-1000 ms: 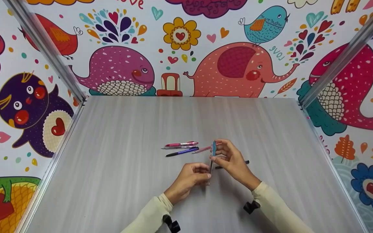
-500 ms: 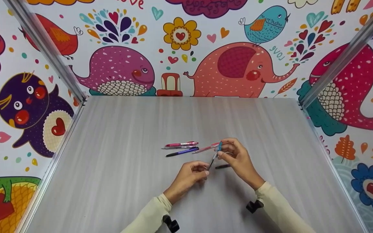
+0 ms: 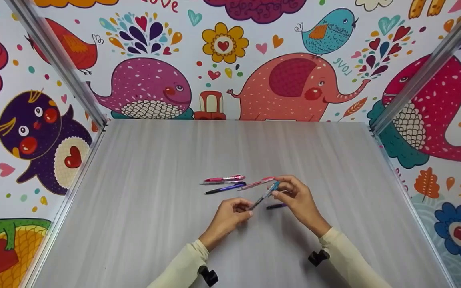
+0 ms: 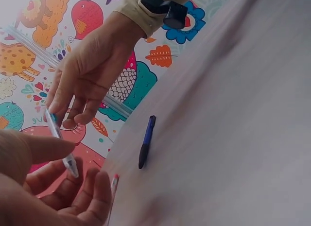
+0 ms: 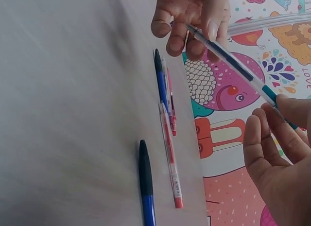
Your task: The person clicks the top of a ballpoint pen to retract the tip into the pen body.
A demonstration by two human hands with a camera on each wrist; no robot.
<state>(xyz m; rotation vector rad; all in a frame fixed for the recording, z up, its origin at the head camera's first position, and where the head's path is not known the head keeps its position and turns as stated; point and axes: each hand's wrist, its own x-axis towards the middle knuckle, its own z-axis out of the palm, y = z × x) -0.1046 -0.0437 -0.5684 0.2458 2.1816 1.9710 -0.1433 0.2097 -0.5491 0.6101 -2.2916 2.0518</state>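
Note:
A clear-barrelled pen point(image 3: 263, 196) with a dark refill and a teal end slants between the two hands, above the table. My right hand point(image 3: 297, 200) pinches it by the teal end, thumb against fingers. At the pen's tip, my left hand point(image 3: 228, 218) has its thumb and bent fingers around the narrow end. In the left wrist view, the left thumb covers part of the pen point(image 4: 54, 126). The right wrist view shows the whole clear barrel point(image 5: 238, 65), with its tip against the left fingers.
Beyond the hands, a red pen point(image 3: 254, 184), a blue pen with black grip point(image 3: 224, 188) and a pink pen point(image 3: 222, 179) beside a clear one lie on the grey table point(image 3: 154, 160). Another blue-and-black pen point(image 4: 147, 141) lies by the right hand. Patterned walls stand behind.
The pen has tipped from nearly upright to a slant, its teal end moving right with my right hand. My left hand has shifted slightly left. More of the red pen shows.

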